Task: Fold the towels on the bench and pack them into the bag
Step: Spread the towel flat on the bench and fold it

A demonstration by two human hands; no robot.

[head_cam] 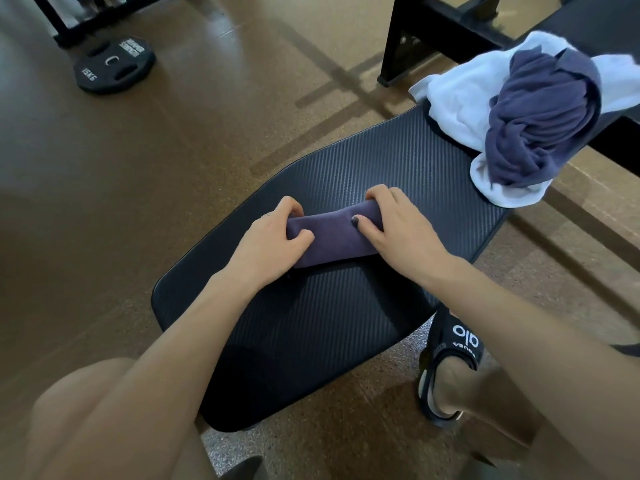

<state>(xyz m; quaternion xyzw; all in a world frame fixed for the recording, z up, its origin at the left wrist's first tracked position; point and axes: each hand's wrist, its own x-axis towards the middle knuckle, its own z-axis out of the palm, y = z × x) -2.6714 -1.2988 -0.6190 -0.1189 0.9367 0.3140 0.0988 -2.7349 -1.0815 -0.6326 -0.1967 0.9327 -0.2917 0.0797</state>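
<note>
A folded purple towel (332, 237) on the bench (311, 323) is gripped at its ends by curled left hand (273, 242) and right hand (394, 226); packing presumably follows, the bag being unseen.

bare bench (346, 327) near the body, crumpled towels (519, 126) crowding its far end

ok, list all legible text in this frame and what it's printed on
"15KG" on the black weight plate lying on the floor, top left.
A white label block on the same plate's upper edge: too small and blurred to read.
"alo" in white on the strap of the black sandal, seen upside down from this view.
A smaller white line under that logo: too blurred to read.
No text on the bench or the towels.
</note>
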